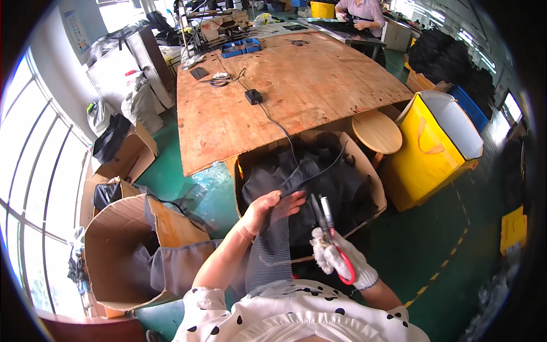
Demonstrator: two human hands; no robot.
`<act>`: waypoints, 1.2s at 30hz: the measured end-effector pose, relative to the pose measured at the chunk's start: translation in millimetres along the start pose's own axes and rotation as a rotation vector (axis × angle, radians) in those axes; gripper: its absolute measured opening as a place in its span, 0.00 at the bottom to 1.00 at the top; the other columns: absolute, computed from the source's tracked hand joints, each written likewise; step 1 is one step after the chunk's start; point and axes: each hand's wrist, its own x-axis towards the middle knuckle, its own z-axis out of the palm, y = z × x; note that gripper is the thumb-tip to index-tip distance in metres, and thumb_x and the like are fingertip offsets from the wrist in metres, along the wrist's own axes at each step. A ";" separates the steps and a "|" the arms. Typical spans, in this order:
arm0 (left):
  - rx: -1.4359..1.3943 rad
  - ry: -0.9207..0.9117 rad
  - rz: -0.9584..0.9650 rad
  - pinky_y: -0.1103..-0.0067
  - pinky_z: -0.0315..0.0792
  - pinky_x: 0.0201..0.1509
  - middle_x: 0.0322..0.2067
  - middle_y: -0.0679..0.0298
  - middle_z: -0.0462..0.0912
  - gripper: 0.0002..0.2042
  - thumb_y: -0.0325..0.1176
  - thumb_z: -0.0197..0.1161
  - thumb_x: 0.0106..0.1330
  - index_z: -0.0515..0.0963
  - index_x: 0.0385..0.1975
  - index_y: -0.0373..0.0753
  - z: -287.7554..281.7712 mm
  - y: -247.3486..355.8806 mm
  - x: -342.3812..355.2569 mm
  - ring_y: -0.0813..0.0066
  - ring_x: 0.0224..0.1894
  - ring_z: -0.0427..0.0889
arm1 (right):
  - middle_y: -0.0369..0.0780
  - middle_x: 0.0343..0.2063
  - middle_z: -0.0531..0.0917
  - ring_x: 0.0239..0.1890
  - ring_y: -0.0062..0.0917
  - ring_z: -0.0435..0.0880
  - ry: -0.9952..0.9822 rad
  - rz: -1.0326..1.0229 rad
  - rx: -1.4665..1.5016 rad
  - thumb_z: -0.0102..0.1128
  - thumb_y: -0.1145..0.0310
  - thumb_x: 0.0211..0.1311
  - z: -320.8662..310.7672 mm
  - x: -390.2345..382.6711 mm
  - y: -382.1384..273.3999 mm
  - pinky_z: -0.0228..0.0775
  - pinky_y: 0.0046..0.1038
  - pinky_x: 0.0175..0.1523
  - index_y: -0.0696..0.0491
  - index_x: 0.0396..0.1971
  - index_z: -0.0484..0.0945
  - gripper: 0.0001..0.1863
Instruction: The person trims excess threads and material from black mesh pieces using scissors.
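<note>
My bare left hand [265, 211] is closed on the edge of a piece of black mesh fabric [270, 251], which hangs down toward my lap. My right hand [347, 259], in a white knitted glove, grips a pair of scissors [346, 271] with red handles. Their blades point away from me, apart from the mesh, and are partly blurred. Just beyond both hands, a cardboard box [373, 185] holds a heap of black fabric pieces [342, 182]. Black strips or cords run from the heap to my left hand; I cannot tell exactly where they end.
A worn wooden table [296, 74] stands ahead, carrying a black power adapter [253, 97] with its cord and a blue tray [240, 48]. At left is an open carton [114, 251] with dark mesh. A round stool [376, 131] and yellow bag [427, 154] stand right. Another person [364, 14] works far off.
</note>
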 end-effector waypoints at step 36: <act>0.450 0.240 0.070 0.84 0.65 0.41 0.33 0.70 0.75 0.10 0.34 0.48 0.64 0.73 0.38 0.36 -4.0 10.6 4.1 0.82 0.33 0.71 | 0.32 0.18 0.71 0.12 0.15 0.66 -0.005 -0.142 -0.218 0.46 0.49 0.65 -11.4 36.8 -18.1 0.56 0.16 0.12 0.50 0.42 0.68 0.19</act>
